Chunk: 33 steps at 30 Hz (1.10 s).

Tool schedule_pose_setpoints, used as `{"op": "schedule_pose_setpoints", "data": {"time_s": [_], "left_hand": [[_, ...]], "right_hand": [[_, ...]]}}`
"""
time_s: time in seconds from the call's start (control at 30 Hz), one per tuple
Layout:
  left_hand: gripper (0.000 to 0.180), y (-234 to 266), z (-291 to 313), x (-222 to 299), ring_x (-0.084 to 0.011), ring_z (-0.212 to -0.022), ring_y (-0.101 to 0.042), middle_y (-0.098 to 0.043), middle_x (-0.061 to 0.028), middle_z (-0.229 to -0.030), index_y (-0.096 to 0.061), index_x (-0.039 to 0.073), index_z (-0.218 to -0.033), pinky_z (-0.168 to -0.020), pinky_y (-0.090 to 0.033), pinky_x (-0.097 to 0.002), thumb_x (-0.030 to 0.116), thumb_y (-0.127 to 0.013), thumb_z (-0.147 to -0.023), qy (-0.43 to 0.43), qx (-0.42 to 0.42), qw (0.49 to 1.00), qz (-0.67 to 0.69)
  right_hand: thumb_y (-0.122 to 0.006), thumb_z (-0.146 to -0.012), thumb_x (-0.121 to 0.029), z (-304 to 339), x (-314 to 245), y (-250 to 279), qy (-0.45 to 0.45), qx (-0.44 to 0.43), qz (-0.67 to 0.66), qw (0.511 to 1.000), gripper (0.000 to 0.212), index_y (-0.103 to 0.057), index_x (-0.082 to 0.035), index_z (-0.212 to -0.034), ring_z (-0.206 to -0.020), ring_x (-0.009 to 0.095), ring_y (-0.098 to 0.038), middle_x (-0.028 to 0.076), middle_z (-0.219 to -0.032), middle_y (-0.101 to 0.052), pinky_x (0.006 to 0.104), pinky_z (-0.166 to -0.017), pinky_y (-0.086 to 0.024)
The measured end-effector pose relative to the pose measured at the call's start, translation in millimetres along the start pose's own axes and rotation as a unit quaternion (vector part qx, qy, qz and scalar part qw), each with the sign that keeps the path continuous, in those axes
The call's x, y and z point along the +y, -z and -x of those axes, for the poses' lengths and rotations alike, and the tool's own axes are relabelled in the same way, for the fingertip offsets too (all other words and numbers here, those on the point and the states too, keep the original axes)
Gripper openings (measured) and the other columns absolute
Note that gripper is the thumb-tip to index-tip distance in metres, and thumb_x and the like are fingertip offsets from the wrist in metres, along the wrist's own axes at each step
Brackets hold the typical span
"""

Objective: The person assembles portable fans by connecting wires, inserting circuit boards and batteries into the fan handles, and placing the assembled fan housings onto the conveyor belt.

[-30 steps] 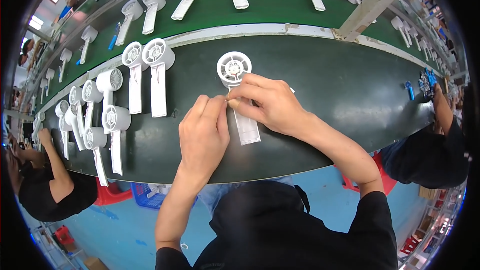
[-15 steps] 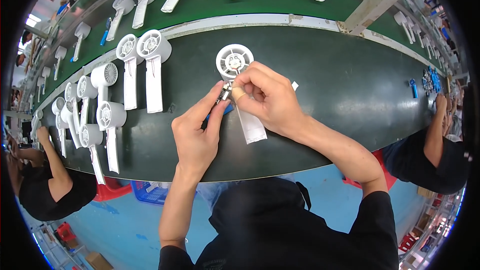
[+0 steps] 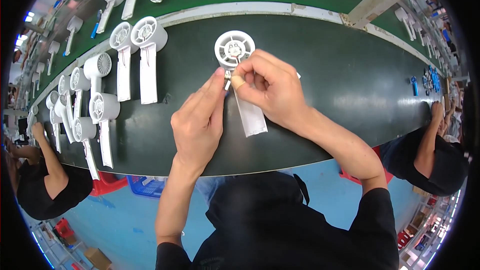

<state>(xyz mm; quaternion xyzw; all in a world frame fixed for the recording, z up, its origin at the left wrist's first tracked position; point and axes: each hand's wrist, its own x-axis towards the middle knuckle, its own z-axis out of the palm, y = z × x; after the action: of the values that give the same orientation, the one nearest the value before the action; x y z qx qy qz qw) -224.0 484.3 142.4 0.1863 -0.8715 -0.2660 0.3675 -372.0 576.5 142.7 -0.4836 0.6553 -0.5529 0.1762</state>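
A white handheld fan [image 3: 251, 120] lies on the dark green table in front of me, its round head away from me and its handle open toward me. My left hand [image 3: 196, 122] is closed, pinching a small circuit board [image 3: 228, 75] with a pale connector just below the fan head. Facing it, my right hand [image 3: 277, 90] is closed in a pinch, with a finger wrap on one finger. Thin wires [image 3: 238, 61] run from the fan's hub to its fingertips, which meet beside the board. The exact grip of those fingertips is partly hidden.
Several white fans [image 3: 104, 107] stand and lie in a group at the left, two more [image 3: 147, 65] nearer the middle. Beyond a pale rail [image 3: 270, 9], a green belt carries more fans. Blue parts [image 3: 431, 81] sit at the right. Co-workers sit on both sides.
My left fingers have straightened and drawn together around the board, and the blue piece under them is now mostly hidden. The right hand keeps its pinch. The whole view has shifted slightly.
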Motion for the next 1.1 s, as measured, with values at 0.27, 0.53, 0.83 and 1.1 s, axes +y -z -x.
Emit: {"op": "schedule_pose_setpoints", "data": {"time_s": [0.27, 0.53, 0.83, 1.1], "left_hand": [[0.032, 6.2, -2.4, -3.8, -0.0264, -0.081, -0.072, -0.073, -0.0161, -0.103, -0.071, 0.003, -0.116, -0.069, -0.056, -0.0309, -0.006, -0.067, -0.085, 0.027, -0.033, 0.999, 0.025], [0.032, 4.1, 0.3, -19.5, -0.0255, -0.077, -0.07, -0.073, -0.0133, -0.094, -0.072, 0.002, -0.112, -0.066, -0.055, -0.0298, -0.01, -0.066, -0.083, -0.051, -0.018, 0.998, 0.034], [0.032, 3.7, -0.3, -18.5, -0.0233, -0.077, -0.07, -0.073, -0.0126, -0.094, -0.073, 0.002, -0.111, -0.066, -0.055, -0.0282, -0.011, -0.065, -0.082, -0.051, -0.009, 0.998, 0.04], [0.026, 5.5, 4.1, -18.3, -0.0272, -0.085, -0.072, -0.072, -0.0184, -0.099, -0.071, -0.002, -0.111, -0.075, -0.056, -0.0326, -0.007, -0.062, -0.087, 0.084, 0.015, 0.987, 0.138]], "right_hand": [[-0.074, -0.075, 0.003, -7.8, 10.8, -0.9, 0.182, 0.008, 0.117, 0.976, 0.016, -0.065, -0.004, -0.087, -0.063, 0.013, -0.058, 0.004, -0.079, -0.059, 0.0255, -0.055, -0.048], [-0.074, -0.075, 0.006, -6.1, 14.6, -3.9, 0.197, -0.017, 0.118, 0.973, 0.016, -0.064, -0.001, -0.086, -0.064, 0.011, -0.059, 0.004, -0.079, -0.06, 0.0236, -0.056, -0.048], [-0.075, -0.077, 0.005, -9.4, 12.4, -2.0, 0.208, -0.016, 0.103, 0.973, 0.013, -0.065, 0.002, -0.085, -0.066, 0.011, -0.06, 0.004, -0.079, -0.063, 0.0231, -0.058, -0.049], [-0.079, -0.081, -0.006, 30.2, -22.8, -6.0, -0.062, 0.031, 0.187, 0.98, 0.048, -0.054, -0.002, -0.122, -0.069, 0.009, -0.054, 0.005, -0.089, -0.061, 0.0234, -0.06, -0.044]]}}
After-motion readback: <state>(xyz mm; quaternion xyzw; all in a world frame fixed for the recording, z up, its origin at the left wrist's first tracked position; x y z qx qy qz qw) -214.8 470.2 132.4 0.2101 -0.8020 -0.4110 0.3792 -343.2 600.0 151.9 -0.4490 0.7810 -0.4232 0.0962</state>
